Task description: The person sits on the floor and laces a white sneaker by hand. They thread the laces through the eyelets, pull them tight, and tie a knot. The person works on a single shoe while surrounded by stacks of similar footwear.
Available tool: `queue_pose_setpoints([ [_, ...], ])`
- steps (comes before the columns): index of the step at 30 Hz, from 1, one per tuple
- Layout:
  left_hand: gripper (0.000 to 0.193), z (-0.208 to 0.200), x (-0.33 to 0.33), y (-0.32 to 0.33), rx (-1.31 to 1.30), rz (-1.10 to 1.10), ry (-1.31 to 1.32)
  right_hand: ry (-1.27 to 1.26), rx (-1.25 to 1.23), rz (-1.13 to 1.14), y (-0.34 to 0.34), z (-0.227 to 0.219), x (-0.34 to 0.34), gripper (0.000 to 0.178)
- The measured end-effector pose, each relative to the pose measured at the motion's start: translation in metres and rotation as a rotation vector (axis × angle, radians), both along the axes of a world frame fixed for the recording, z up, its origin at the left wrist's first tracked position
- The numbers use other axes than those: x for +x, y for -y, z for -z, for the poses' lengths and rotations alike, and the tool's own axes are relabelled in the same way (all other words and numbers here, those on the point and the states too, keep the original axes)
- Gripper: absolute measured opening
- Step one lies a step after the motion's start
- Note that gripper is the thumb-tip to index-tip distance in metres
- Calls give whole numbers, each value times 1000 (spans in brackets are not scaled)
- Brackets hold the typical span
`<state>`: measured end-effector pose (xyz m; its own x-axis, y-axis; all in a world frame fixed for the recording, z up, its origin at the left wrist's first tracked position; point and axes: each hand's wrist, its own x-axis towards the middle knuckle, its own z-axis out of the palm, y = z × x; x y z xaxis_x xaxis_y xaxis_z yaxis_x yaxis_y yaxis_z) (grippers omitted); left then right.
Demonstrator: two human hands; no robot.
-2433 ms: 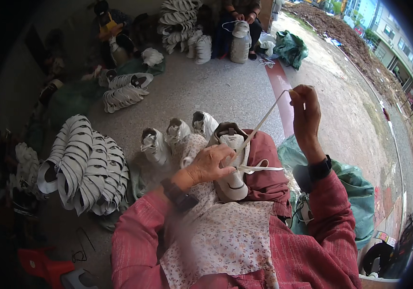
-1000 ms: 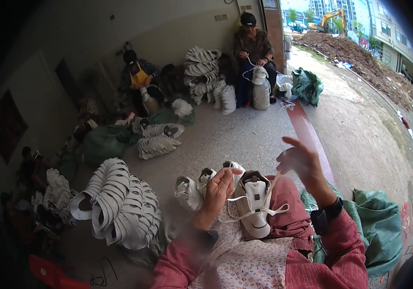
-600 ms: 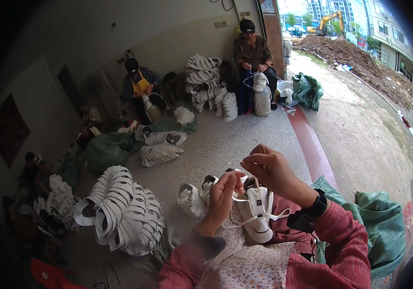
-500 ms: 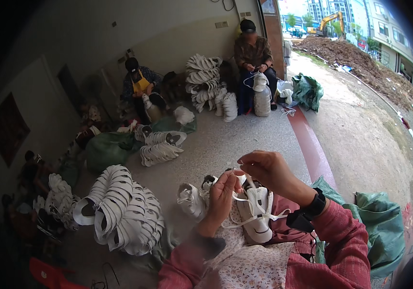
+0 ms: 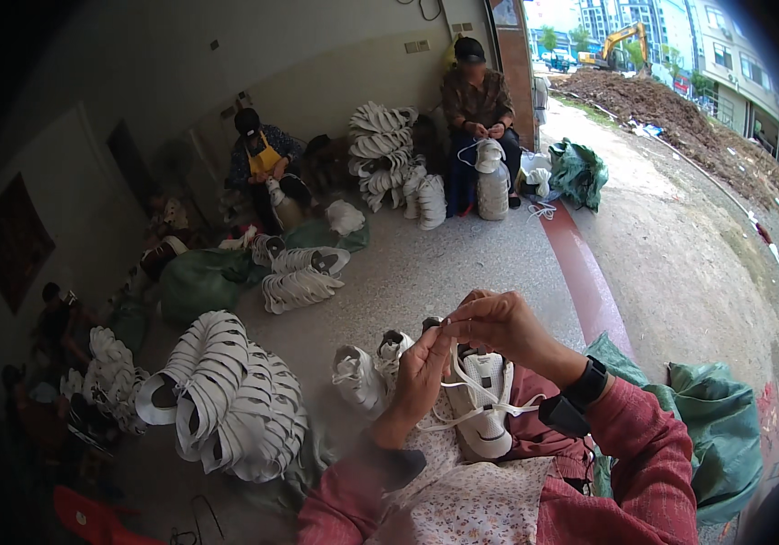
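A white sneaker (image 5: 485,427) rests in my lap, its toe toward me. White shoelace (image 5: 464,397) is threaded across its front and loops up toward my hands. My left hand (image 5: 416,377) pinches the lace just above the shoe. The fingertips of my right hand (image 5: 503,329) are closed against those of the left, on the same lace; its end is hidden between them. Just beyond my left hand stand laced sneakers (image 5: 359,377).
Big stacks of white shoe uppers (image 5: 235,400) lie on the floor at my left. A green sack (image 5: 712,422) is at my right. Ahead, one person (image 5: 476,100) works on a white shoe; another in a yellow apron (image 5: 267,159) sits left. A red stool (image 5: 89,520) is at lower left.
My right hand has come down and in to meet the left, its raised fingers now closing at the left fingertips. The sneaker stays in my lap.
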<state>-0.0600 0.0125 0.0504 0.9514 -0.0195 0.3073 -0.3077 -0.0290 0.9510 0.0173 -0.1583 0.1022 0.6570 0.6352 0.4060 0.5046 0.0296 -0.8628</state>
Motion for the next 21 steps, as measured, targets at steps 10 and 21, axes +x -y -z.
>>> queue_pose_setpoints([
  [10, 33, 67, -36, 15, 744, 217, 819, -448, 153, 17, 15, -16, 11, 22],
  [21, 43, 113, -40, 30, 1098, 606, 577, 80, -288, 393, 75, -115, 104, 22],
])
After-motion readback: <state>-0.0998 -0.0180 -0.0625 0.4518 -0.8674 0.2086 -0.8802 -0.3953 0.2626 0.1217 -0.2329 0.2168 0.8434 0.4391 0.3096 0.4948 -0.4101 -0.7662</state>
